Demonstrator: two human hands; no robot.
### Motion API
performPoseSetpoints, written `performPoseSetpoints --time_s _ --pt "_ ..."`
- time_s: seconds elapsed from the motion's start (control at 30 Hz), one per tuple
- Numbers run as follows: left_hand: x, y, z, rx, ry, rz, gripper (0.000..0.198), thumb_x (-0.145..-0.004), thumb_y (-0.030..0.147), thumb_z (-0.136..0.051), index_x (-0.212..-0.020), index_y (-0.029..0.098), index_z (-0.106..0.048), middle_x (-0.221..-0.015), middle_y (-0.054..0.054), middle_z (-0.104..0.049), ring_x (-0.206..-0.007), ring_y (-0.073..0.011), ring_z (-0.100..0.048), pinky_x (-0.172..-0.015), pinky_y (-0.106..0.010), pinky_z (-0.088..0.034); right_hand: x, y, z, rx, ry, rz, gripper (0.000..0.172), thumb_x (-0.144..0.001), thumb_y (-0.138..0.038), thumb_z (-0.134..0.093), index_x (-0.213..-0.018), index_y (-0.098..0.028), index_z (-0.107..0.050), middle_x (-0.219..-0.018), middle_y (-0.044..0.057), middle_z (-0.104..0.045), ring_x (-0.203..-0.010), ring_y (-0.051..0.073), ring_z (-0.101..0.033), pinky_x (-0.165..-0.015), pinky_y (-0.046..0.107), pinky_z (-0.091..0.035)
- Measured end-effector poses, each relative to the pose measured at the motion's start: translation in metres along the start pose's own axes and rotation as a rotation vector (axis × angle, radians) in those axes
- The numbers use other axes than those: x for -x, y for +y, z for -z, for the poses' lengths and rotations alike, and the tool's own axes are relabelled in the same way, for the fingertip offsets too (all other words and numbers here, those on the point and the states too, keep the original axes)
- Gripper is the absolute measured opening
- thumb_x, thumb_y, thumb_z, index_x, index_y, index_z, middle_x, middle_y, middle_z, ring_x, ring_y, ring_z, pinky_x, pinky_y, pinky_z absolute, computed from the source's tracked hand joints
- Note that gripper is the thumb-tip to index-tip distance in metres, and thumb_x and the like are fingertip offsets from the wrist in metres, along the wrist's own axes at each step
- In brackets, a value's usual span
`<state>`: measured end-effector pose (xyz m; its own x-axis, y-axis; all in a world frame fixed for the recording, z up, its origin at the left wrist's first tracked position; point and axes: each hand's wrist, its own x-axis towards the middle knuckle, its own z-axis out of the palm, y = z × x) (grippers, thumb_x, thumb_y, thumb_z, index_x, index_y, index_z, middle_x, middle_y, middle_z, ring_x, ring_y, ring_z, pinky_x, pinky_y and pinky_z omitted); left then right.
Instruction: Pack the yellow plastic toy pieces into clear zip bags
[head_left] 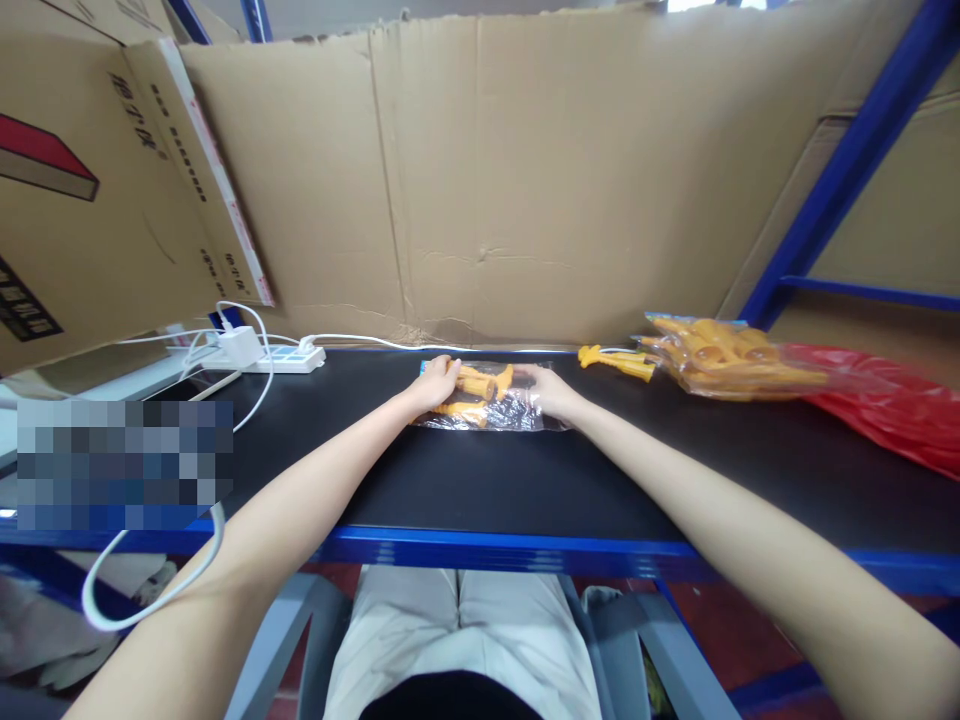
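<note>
A clear plastic bag (514,415) with several orange-yellow plastic pieces (474,382) in it lies on the black tabletop in front of me. My left hand (436,385) grips the bag's left end, its fingers closed over the film near a bit of blue on the upper edge. At the other end my right hand (553,392) holds the film, with its fingertips partly blurred by the shiny plastic. To the right of that hand, a loose orange-yellow plastic piece (619,362) rests near the back of the table.
Farther right lie filled bags of orange-yellow pieces (720,360) and a red plastic bag (877,400). A white power strip (289,358) with cables sits at the back left. Cardboard (525,180) walls the back; a blue post (847,170) slants at right. A white cable loop (150,612) crosses my left forearm.
</note>
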<state>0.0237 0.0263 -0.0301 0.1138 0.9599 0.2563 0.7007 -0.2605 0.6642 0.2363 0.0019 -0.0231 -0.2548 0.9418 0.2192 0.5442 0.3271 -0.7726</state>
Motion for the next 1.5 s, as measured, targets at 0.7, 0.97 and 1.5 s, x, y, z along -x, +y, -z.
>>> performPoseSetpoints --time_s 0.7,0.97,1.5 --pt "-0.007 -0.007 0.004 0.435 0.036 0.166 0.041 -0.092 0.045 -0.024 -0.115 0.019 -0.045 -0.129 -0.011 -0.05 -0.119 -0.0206 -0.047 -0.095 -0.032 -0.039 -0.006 0.011 -0.008 0.594 0.076 0.079 0.062 -0.07 -0.057 -0.056 -0.113 -0.014 -0.047 -0.093 0.012 -0.064 -0.078 0.024 -0.06 -0.062 0.029 -0.04" --pt "-0.012 -0.008 0.005 0.464 0.053 0.146 0.044 -0.093 0.047 -0.022 -0.107 0.017 -0.05 -0.127 -0.013 -0.052 -0.119 -0.0201 -0.048 -0.097 -0.032 -0.037 -0.002 0.002 -0.001 0.425 -0.004 0.209 0.014 -0.073 -0.026 -0.057 -0.079 -0.015 -0.063 -0.084 0.008 -0.068 -0.08 0.022 -0.063 -0.067 0.027 -0.044" --pt "-0.007 0.0 0.014 0.601 0.009 0.263 0.045 -0.093 0.047 -0.019 -0.107 0.016 -0.049 -0.127 -0.015 -0.051 -0.109 -0.0191 -0.056 -0.088 -0.029 -0.046 -0.007 0.009 -0.008 -0.021 -0.079 0.356 0.037 -0.076 -0.025 -0.059 -0.113 -0.019 -0.06 -0.122 0.007 -0.058 -0.112 0.019 -0.054 -0.097 0.032 -0.039"
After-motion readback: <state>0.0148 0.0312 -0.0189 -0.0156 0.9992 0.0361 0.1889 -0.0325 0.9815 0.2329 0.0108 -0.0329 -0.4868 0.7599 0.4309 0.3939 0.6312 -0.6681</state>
